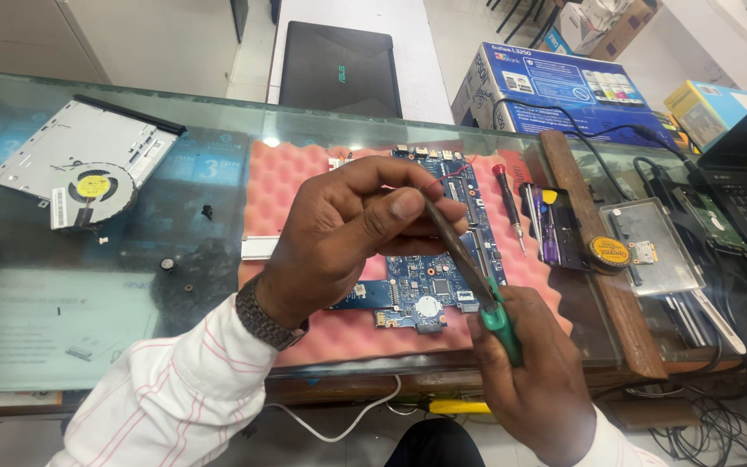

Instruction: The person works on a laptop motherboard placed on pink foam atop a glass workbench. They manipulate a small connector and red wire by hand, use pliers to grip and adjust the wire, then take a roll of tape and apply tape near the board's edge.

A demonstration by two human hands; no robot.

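A glass tabletop (62, 285) fills the frame, with a pink foam pad (291, 186) at its centre carrying a blue laptop motherboard (443, 277). At lower right, the person's right hand (525, 372) has its grip closed around the green handle of a screwdriver (477, 285), whose dark shaft rises toward frame centre. There the left hand (352, 229) pinches the shaft's upper end between thumb and fingers, just above the board.

Judged from this pose, the chief hazard is a slip: if the shaft twists free of the pinch, the tip could drop onto the board beneath and scratch or short its fine components. The thin red wire (447, 175) near the left fingertips also looks easy to snag.

As for containers, a blue printer carton (555, 91) stands at upper right, closed, its contents hidden. A clear plastic case (654, 246) at right holds what seems a small circuit part; beside it a dark tray (555, 229) carries a purple-handled tool, with a round yellow-and-black tin (609, 252) touching its lower right corner, lid on.

At upper left lie a silver metal cover (75, 143) and a cooling fan (92, 190). A red-handled screwdriver (509, 203) rests on the foam's right edge, and small loose screws (167, 264) dot the glass left of centre.
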